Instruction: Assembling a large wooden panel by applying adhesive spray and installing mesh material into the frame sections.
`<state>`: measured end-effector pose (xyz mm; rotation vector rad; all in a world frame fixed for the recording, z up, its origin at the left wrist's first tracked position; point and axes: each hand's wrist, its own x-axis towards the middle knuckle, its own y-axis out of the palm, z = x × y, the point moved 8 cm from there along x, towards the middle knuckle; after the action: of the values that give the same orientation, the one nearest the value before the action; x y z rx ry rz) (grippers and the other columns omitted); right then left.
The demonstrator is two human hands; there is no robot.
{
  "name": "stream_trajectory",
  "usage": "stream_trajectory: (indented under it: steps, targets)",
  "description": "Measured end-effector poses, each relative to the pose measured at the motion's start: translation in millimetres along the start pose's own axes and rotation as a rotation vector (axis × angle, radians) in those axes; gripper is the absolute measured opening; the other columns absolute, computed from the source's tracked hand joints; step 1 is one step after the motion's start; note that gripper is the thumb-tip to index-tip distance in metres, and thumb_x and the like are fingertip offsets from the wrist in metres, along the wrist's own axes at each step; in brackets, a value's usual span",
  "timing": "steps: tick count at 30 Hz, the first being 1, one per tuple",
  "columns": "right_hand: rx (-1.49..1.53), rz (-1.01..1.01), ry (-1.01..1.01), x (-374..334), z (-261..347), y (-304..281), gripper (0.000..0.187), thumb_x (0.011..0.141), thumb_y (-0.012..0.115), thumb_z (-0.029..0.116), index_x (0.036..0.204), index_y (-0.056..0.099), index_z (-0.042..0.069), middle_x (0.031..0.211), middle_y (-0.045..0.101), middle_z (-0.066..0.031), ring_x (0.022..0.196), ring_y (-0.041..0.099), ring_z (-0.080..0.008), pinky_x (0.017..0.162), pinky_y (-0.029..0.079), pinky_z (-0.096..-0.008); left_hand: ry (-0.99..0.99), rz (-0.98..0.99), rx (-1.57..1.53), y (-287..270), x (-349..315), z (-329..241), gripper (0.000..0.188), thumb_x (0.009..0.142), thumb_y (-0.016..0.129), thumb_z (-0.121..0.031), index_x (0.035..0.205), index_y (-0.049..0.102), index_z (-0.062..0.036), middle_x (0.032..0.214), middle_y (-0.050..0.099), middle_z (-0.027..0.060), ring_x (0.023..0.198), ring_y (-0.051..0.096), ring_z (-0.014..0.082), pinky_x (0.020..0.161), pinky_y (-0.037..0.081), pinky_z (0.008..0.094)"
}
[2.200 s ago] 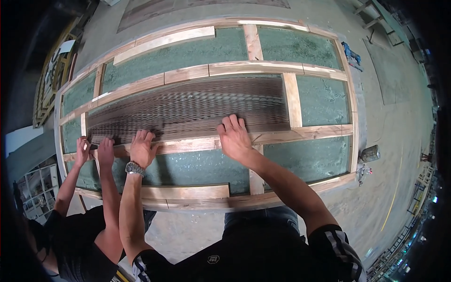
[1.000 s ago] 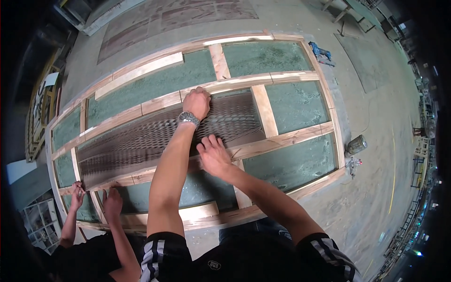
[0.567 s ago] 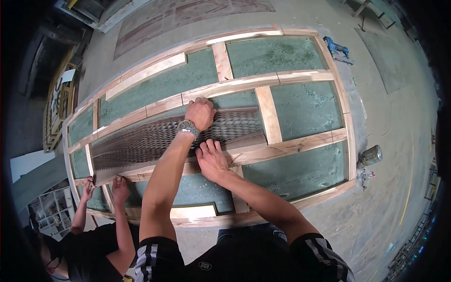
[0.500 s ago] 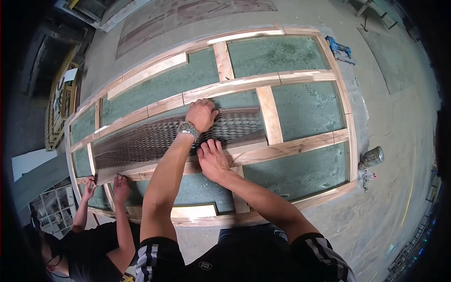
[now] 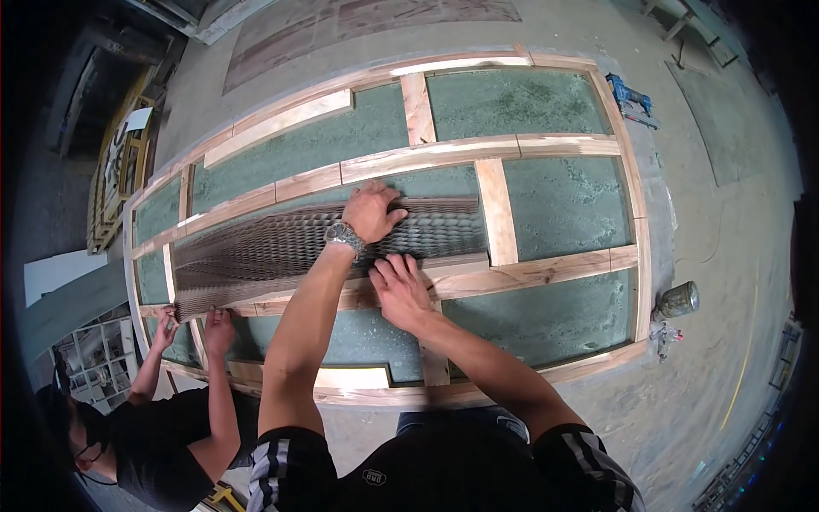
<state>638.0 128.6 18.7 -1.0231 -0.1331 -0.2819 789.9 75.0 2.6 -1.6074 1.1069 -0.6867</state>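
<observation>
A brown-grey honeycomb core sheet [image 5: 281, 246] lies stretched out in the middle bay of a wooden frame [image 5: 388, 162], over a green panel [image 5: 559, 200]. My left hand [image 5: 371, 212], with a metal watch at its wrist, grips the sheet's far edge with bent fingers. Nearer to me, my right hand [image 5: 401, 293] has its fingers curled over the near edge of the sheet, beside the frame's lengthwise rail. My fingertips are partly hidden in the cells. At the left end, a co-worker's hands [image 5: 219, 331] hold the sheet's near corner.
A blue nail gun [image 5: 631, 100] lies off the frame's far right corner. To the right are a spray gun with a metal cup [image 5: 678, 300]. A co-worker in a black shirt [image 5: 175, 435] is at the lower left. Cross-pieces [image 5: 496, 212] divide the frame into bays.
The view has shifted slightly, so the frame appears a little further right. Both my hands keep hold of the honeycomb sheet, and the co-worker's hands stay at its left end.
</observation>
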Motion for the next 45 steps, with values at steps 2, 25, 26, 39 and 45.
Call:
stream_trajectory:
  steps: [2, 25, 26, 39, 45]
  targets:
    - [0.006, -0.155, -0.030, -7.1, -4.9, -14.0, 0.033, 0.078, 0.062, 0.010, 0.109, 0.068, -0.001, 0.114, 0.061, -0.0132, 0.113, 0.053, -0.0321, 0.100, 0.040, -0.0476, -0.001, -0.003, -0.002, 0.1, -1.5, 0.4, 0.040, 0.087, 0.075, -0.033, 0.115, 0.071, -0.0054, 0.114, 0.068, 0.0141, 0.116, 0.060, 0.0343, 0.097, 0.045, 0.0490]
    - [-0.092, 0.187, -0.064, 20.8, -81.3, -59.3, 0.097, 0.062, 0.092, 0.031, 0.146, 0.049, 0.009, 0.152, 0.037, -0.0204, 0.144, 0.031, -0.0410, 0.116, 0.028, -0.0596, -0.443, -0.539, -0.044, -52.3, -263.6, 21.9, 0.018, 0.085, 0.075, -0.014, 0.102, 0.071, -0.0071, 0.105, 0.070, 0.0135, 0.093, 0.067, 0.0336, 0.083, 0.055, 0.0420]
    - [-0.092, 0.212, -0.081, 28.0, -80.5, -57.2, 0.099, 0.060, 0.093, 0.032, 0.146, 0.049, 0.009, 0.155, 0.034, -0.0213, 0.146, 0.029, -0.0416, 0.116, 0.027, -0.0607, -0.464, -0.549, -0.039, -50.1, -272.5, 22.8, 0.018, 0.085, 0.075, -0.014, 0.102, 0.071, -0.0071, 0.105, 0.070, 0.0135, 0.093, 0.067, 0.0336, 0.083, 0.055, 0.0420]
    - [-0.273, 0.459, -0.071, 52.6, -74.4, -32.0, 0.118, 0.056, 0.090, 0.035, 0.158, 0.034, 0.014, 0.142, 0.046, -0.0235, 0.127, 0.045, -0.0381, 0.105, 0.034, -0.0559, -1.099, -0.730, -0.891, -2.2, -310.5, 105.1, 0.028, 0.095, 0.072, -0.020, 0.108, 0.070, 0.0045, 0.094, 0.074, 0.0126, 0.076, 0.072, 0.0166, 0.063, 0.057, 0.0305]
    - [-0.263, 0.339, -0.105, 42.0, -89.7, -24.1, 0.108, 0.061, 0.088, 0.027, 0.154, 0.038, 0.009, 0.120, 0.052, -0.0164, 0.118, 0.049, -0.0344, 0.100, 0.037, -0.0522, -0.782, -0.549, -0.242, -73.8, -256.2, 104.2, 0.037, 0.083, 0.078, -0.025, 0.111, 0.070, -0.0013, 0.108, 0.072, 0.0192, 0.087, 0.072, 0.0322, 0.078, 0.058, 0.0421]
